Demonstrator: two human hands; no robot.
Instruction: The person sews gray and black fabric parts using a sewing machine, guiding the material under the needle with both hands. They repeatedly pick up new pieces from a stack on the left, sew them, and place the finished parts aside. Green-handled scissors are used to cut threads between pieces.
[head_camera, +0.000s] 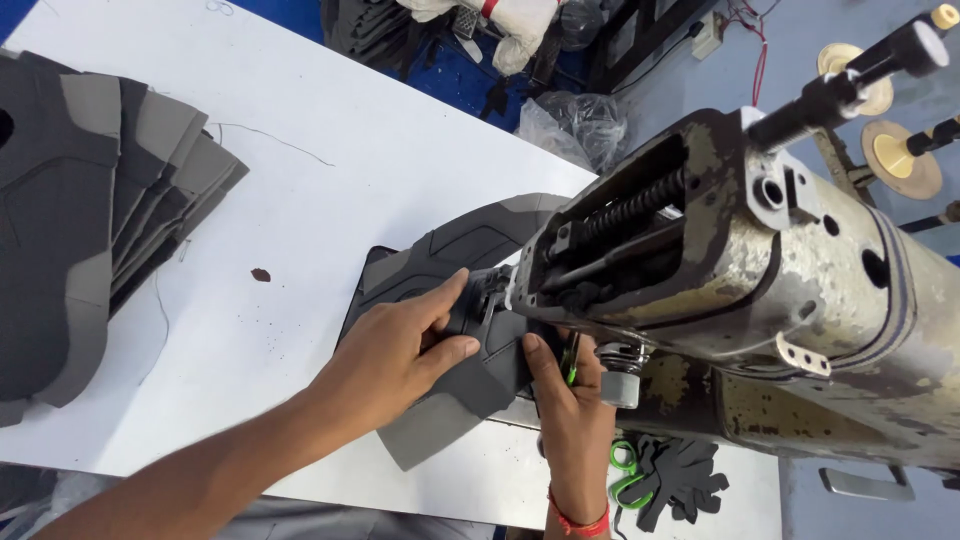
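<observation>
The person's left hand lies flat on a dark grey shoe-upper piece, fingers spread slightly and pressing it down on the white table, with the thumb reaching toward the needle area. The right hand pinches the near edge of the same piece just under the head of the worn sewing machine, fingers closed on the material; a small green-handled snipper seems tucked against that hand.

The piece sits at the middle of the table, its right part under the machine head, where the presser foot is hidden.

The main risk, as it looks from here, is to the fingertips: both hands are very close to the needle zone, so a slip could bring a finger under it. Uneven pressure between the two hands could also skew the piece and send the seam off its line. The snipper could snag the material.

A stack of grey cut pieces lies at the far left, well apart, and green scissors rest near the right wrist.
</observation>
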